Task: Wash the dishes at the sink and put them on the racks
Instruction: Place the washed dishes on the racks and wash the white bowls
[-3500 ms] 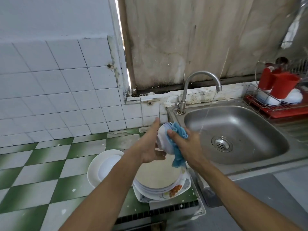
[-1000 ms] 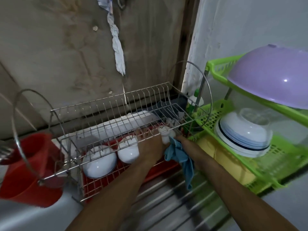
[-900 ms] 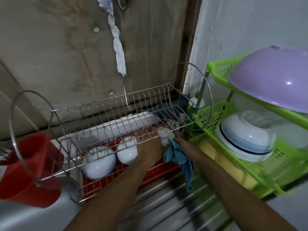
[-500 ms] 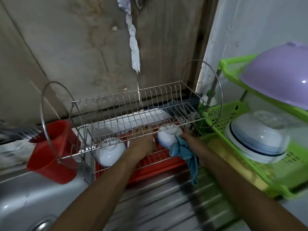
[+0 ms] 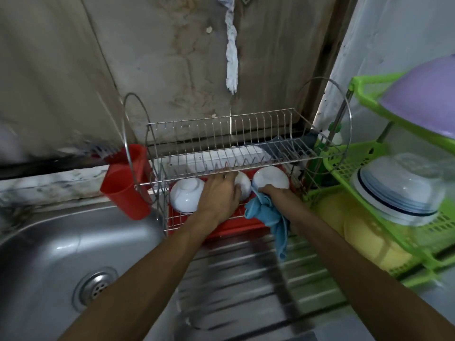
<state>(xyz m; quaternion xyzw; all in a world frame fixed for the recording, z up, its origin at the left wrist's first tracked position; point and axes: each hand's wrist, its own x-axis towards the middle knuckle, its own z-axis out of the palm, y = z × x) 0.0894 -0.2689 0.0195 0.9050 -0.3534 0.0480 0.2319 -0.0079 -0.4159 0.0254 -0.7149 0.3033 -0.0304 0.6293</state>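
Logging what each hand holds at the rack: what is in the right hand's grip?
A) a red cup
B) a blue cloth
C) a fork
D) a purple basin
B: the right hand is curled round a bunched blue cloth, whose loose end hangs down in front of the red tray.

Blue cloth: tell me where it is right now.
In the head view, the blue cloth hangs from the right hand at the front edge of the wire rack, just below the rightmost white bowl.
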